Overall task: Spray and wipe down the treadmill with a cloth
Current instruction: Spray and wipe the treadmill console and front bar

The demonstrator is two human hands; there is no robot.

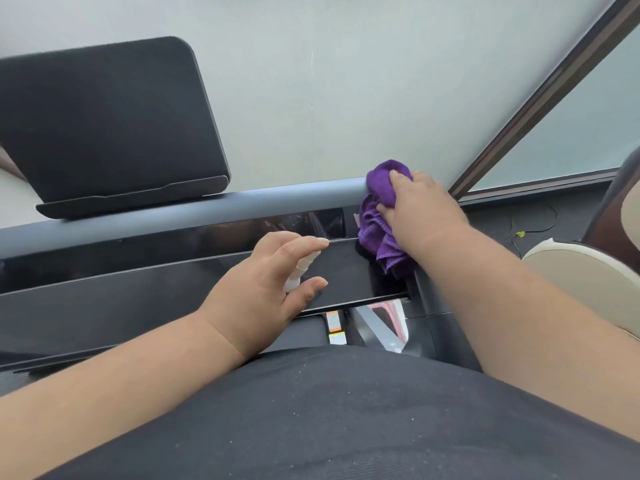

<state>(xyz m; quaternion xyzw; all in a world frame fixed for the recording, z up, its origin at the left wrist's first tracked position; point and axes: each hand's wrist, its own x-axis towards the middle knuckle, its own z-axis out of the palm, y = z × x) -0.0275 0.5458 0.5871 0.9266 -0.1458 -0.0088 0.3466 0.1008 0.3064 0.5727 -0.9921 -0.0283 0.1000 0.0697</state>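
The treadmill console (145, 271) runs across the view, dark glossy panels under a grey-blue handrail (242, 199). My right hand (420, 209) grips a bunched purple cloth (379, 233) and presses it against the right end of the handrail and console. My left hand (266, 282) hovers over the console's middle, fingers curled round a small white spray bottle (299, 268), index finger stretched over its top. Most of the bottle is hidden in the palm.
A black tablet-like screen (104, 123) stands on a ledge above the rail at left. A pale wall lies behind, a dark-framed window (554, 98) at right. A beige seat (588, 282) sits at right. Floor cables (530, 226) lie beyond the rail.
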